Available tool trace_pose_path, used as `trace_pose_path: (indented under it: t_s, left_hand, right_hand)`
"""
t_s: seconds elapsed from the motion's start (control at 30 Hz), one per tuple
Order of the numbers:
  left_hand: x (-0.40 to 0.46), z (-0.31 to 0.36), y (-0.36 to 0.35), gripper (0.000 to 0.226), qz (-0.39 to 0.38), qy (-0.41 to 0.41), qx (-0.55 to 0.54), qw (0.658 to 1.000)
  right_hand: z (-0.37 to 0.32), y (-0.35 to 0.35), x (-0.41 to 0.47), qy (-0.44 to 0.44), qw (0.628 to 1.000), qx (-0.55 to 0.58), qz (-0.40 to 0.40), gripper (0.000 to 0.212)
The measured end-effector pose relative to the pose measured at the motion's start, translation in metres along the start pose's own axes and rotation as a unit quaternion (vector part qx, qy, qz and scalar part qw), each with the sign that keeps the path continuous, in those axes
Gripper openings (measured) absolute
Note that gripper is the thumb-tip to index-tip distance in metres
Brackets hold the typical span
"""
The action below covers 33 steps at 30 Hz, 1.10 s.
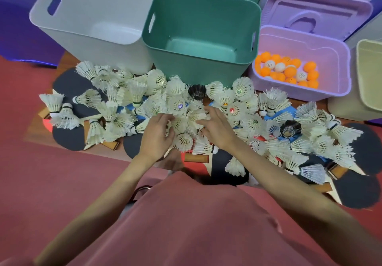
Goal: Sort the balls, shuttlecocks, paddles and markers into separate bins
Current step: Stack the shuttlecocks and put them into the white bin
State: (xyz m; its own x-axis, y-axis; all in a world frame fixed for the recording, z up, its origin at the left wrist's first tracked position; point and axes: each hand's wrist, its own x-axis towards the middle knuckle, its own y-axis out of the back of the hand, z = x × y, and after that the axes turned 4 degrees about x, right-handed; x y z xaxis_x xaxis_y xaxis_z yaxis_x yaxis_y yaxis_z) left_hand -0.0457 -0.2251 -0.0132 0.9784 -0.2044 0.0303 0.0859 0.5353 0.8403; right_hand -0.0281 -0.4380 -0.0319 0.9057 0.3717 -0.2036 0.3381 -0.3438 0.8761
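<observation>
Together, both hands' curled fingers (168, 135) grip white shuttlecocks (182, 124) before four bins (202, 38), dozens uncounted.

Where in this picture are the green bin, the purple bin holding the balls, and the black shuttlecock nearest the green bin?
green bin (206, 44): head view, inner back wall.
purple bin (299, 95): head view, near rim.
black shuttlecock (197, 92): head view, dark feather skirt.

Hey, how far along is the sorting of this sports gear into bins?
Done: orange and white balls sit in the lilac plastic bin. In hand: left hand and right hand gather white feather shuttlecocks from the pile. Left: that pile and the dark rubber paddles; the green bin and grey bin look empty. No markers visible.
</observation>
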Motion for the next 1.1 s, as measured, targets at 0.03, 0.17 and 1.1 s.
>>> trace_pose_path:
  t_s: [0.03,0.17,1.1]
  left_hand:
    - [0.001,-0.002,0.001,0.025,-0.005,-0.005,-0.001,1.000]
    - [0.003,-0.011,0.005,0.025,-0.028,-0.022,0.006,0.999]
    - [0.035,-0.001,0.015,0.050,-0.097,-0.019,-0.189,0.977]
  right_hand:
    - [0.000,-0.001,0.001,-0.004,1.000,-0.004,0.008,0.035]
    - [0.001,-0.004,-0.001,0.001,0.998,-0.012,0.067,0.019]
    - [-0.033,0.052,0.009,-0.150,0.823,0.539,0.094,0.032]
